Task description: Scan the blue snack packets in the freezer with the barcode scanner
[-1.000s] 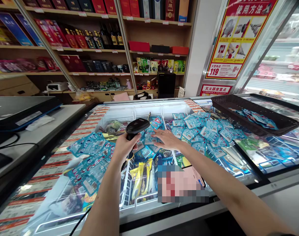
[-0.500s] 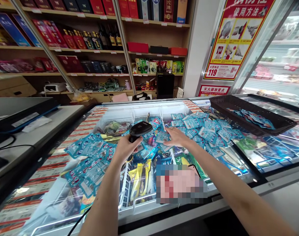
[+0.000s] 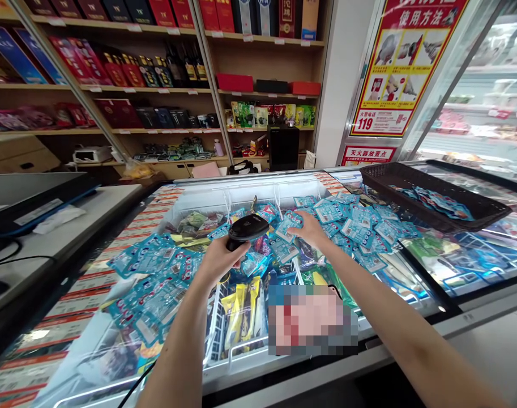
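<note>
My left hand (image 3: 224, 258) is wrapped round the handle of a black barcode scanner (image 3: 248, 226), whose head points away over the glass. To its right, my right hand (image 3: 310, 231) pinches a small blue snack packet (image 3: 287, 225) between thumb and fingers. Beneath that packet, more blue packets (image 3: 283, 249) lie on the glass freezer top. One pile of blue packets (image 3: 156, 300) spreads to the left of my left hand, and another pile (image 3: 355, 221) lies right of my right hand.
A dark brown basket (image 3: 466, 218) holding several blue packets stands at the right. Below the glass are yellow-wrapped ice creams (image 3: 241, 311) in a white wire basket (image 3: 218, 317). A blurred-out phone (image 3: 311, 320) lies near the front edge. Shelves (image 3: 160, 88) line the back.
My right hand has closed on a blue packet and lifted it at an angle, shifting slightly right. The scanner in my left hand has moved a little to the right.
</note>
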Demonstrator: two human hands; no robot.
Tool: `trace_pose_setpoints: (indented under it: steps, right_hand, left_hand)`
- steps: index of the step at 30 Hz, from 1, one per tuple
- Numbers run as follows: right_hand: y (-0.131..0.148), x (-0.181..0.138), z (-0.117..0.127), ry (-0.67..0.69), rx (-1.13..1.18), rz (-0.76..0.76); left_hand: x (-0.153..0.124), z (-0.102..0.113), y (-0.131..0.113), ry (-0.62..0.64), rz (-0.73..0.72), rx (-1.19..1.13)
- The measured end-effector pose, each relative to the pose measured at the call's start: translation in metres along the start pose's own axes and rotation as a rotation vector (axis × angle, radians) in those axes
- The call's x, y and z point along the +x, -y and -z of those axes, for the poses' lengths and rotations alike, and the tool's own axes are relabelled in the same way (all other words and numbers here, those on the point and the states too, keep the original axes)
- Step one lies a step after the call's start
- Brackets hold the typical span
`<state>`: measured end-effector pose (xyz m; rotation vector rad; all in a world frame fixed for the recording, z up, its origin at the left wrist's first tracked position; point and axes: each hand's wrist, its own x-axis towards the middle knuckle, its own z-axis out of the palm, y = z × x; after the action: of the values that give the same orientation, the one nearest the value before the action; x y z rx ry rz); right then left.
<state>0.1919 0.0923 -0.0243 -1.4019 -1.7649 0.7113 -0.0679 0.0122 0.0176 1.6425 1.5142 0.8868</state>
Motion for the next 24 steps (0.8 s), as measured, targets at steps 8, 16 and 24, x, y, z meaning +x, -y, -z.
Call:
trace_pose_setpoints:
  steps: [8,16,24]
  right_hand:
    - [-0.028,-0.02,0.029,-0.265,0.612,-0.089]
    - [-0.027,-0.023,0.022,-0.212,0.648,-0.108]
    - [-0.017,-0.026,0.022,-0.19,0.676,-0.096]
  left_hand:
    - [-0.009,-0.007,-0.016,0.169,-0.051,0.011]
    - [-0.006,-0.021,-0.018,0.231,-0.048,0.078]
    - [-0.006,-0.027,-0.023,0.252,-0.021,0.111]
